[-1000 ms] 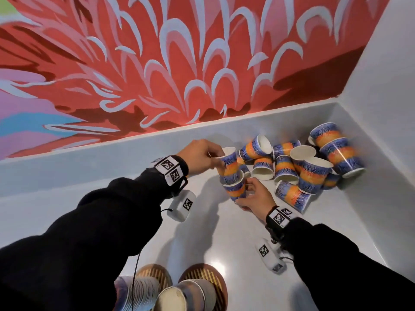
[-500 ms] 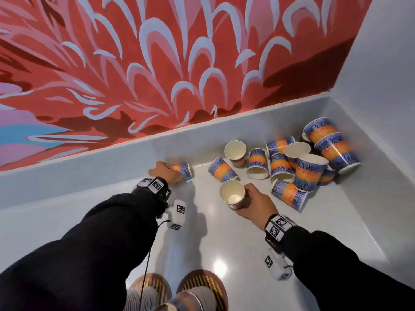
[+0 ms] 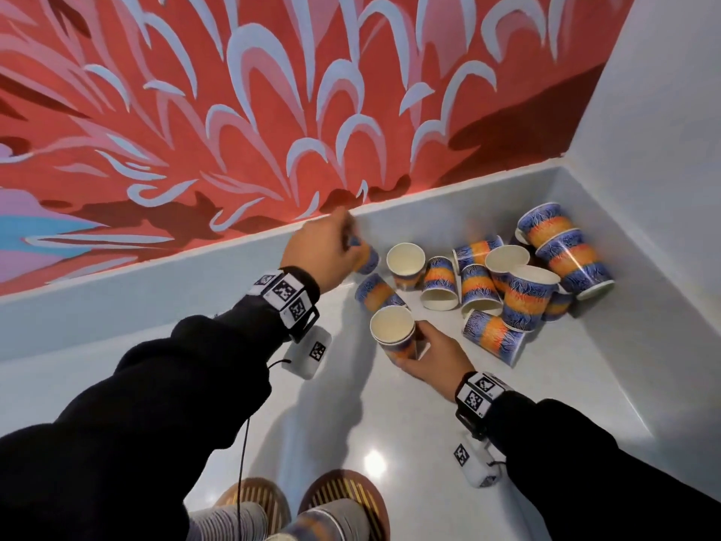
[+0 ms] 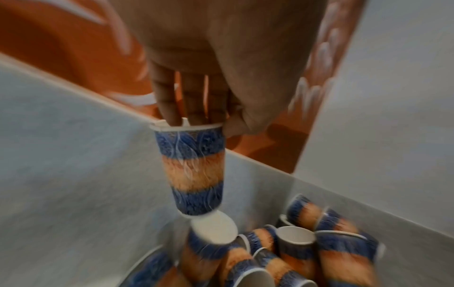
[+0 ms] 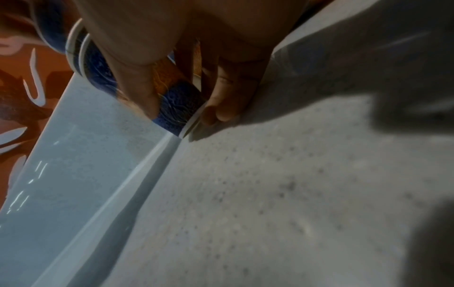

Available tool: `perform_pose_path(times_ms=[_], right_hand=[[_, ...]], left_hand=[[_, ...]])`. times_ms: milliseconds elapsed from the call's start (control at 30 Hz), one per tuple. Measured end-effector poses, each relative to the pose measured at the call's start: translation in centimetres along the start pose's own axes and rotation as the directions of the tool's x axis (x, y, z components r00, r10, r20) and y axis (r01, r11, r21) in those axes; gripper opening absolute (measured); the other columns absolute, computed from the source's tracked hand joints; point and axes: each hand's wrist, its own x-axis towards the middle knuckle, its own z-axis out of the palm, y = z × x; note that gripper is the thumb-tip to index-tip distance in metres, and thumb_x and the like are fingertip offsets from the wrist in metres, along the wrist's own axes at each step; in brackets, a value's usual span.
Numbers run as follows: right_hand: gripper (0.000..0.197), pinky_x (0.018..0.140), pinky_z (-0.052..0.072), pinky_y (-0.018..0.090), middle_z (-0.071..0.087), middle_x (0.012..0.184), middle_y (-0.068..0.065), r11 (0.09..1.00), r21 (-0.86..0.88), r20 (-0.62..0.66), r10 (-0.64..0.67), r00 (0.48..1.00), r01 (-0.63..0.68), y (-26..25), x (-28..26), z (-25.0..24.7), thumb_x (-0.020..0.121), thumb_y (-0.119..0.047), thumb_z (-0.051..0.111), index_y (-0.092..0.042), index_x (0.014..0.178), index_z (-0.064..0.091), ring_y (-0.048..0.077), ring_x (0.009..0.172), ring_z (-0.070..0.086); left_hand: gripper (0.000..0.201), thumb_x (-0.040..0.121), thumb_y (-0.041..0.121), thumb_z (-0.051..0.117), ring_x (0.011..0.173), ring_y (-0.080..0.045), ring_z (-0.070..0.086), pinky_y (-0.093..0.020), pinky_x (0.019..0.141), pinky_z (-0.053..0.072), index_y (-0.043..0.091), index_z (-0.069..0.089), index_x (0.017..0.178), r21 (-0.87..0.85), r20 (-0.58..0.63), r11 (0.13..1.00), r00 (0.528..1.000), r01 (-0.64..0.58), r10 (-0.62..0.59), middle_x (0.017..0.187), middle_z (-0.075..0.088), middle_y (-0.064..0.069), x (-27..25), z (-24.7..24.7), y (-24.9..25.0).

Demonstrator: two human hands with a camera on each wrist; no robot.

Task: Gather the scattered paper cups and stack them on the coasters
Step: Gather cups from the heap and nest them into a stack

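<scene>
Both hands grip cups: left hand [image 3: 325, 249] raised, right hand [image 3: 431, 355] low

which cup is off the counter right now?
The single cup in the left hand, pinched at its rim with fingers inside, hanging over the pile. The right hand grips nested cups whose base touches the counter.

I saw black sleeves [image 3: 164, 388] on both arms, white wristbands [image 3: 283, 292] printed with black square-code markers, small white tagged camera boxes [image 3: 308, 351] under each wrist, and a thin black cable [image 3: 244, 454].
</scene>
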Motion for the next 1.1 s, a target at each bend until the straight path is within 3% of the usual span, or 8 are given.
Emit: perform_pose_path(times_ms=[100,300,400,500,667,733,900,1100], right_hand=[[0.048,0.089,0.059,0.04,0.072,0.096,-0.019,1.0,0.029,-0.052,0.003,0.999,-0.002,0.0,-0.1,0.1,0.072,-0.05,0.086,-0.035,0.109,0.06,0.005,0.091,0.068],[0.048,0.075,0.063,0.038,0.075,0.097,-0.016,0.997,0.066,-0.075,0.046,0.996,-0.042,0.3,-0.7,-0.4,0.069,-0.051,0.085,-0.036,0.107,0.06,0.005,0.081,0.071],[0.049,0.07,0.061,0.036,0.074,0.096,-0.017,0.996,0.077,-0.09,0.045,0.995,-0.038,0.7,-1.1,-0.6,0.07,-0.054,0.086,-0.037,0.108,0.06,0.003,0.074,0.069],[0.052,0.067,0.061,0.035,0.073,0.096,-0.017,0.996,0.081,-0.109,0.052,0.993,-0.043,0.8,-1.3,-0.9,0.069,-0.059,0.086,-0.037,0.107,0.059,0.006,0.073,0.068],[0.055,0.082,0.063,0.039,0.074,0.098,-0.017,0.992,0.116,-0.066,0.062,0.996,-0.054,1.1,-1.6,-1.2,0.068,-0.055,0.087,-0.039,0.113,0.059,0.004,0.086,0.071],[0.059,0.087,0.062,0.041,0.075,0.098,-0.014,0.991,0.125,-0.017,0.048,0.999,-0.046,1.1,-2.0,-1.5,0.066,-0.056,0.084,-0.039,0.116,0.059,0.006,0.09,0.072],[0.056,0.084,0.063,0.039,0.076,0.101,-0.01,0.979,0.189,0.001,0.075,0.997,-0.074,1.0,-3.1,-2.4,0.063,-0.052,0.086,-0.035,0.111,0.061,0.01,0.091,0.073],[0.066,0.056,0.051,0.03,0.076,0.091,-0.001,0.954,0.253,-0.008,0.171,0.985,-0.164,-0.7,-4.8,-2.4,0.047,-0.053,0.082,-0.029,0.105,0.064,0.019,0.067,0.068]], left_hand=[[0.014,0.078,0.037,0.064,0.076,-0.023,0.062,-0.032,0.064,0.047,0.029,0.059,0.089,0.063,0.211,0.945,0.93,-0.32,0.301,0.08,0.065,0.009,-0.5,-1.7,4.0],[0.02,0.085,0.028,0.075,0.076,-0.014,0.056,-0.025,0.063,0.043,0.023,0.067,0.103,0.042,0.55,0.869,0.737,-0.494,0.393,0.086,0.063,0.013,-2.2,0.9,5.6],[0.017,0.088,0.035,0.076,0.076,-0.015,0.063,-0.031,0.071,0.051,0.027,0.063,0.094,-0.078,0.39,0.937,0.854,-0.342,0.344,0.079,0.065,0.013,-1.4,1.8,4.4],[0.019,0.09,0.032,0.076,0.088,-0.022,0.066,-0.03,0.075,0.047,0.025,0.064,0.103,-0.097,0.232,0.995,0.972,-0.022,0.044,0.089,0.068,0.007,0.6,3.3,2.1],[0.07,0.089,0.044,0.08,0.125,-0.03,0.06,-0.032,0.095,0.044,0.012,0.053,0.145,0.017,0.396,0.927,0.848,0.376,-0.351,0.14,0.061,-0.011,1.4,8.6,-1.8],[0.063,0.09,0.047,0.078,0.126,-0.031,0.06,-0.033,0.097,0.046,0.01,0.061,0.138,0.055,0.464,0.912,0.799,0.406,-0.383,0.137,0.064,-0.011,1.4,10.0,-2.6],[0.007,0.092,0.028,0.076,0.108,-0.025,0.068,-0.025,0.082,0.043,0.021,0.077,0.094,0.045,0.488,0.937,0.811,0.347,-0.324,0.094,0.072,0.002,2.2,7.6,-2.6],[0.012,0.088,0.029,0.08,0.099,-0.021,0.066,-0.032,0.085,0.052,0.02,0.075,0.094,0.05,0.349,0.984,0.92,0.17,-0.177,0.09,0.07,0.006,1.6,-0.1,1.1]])
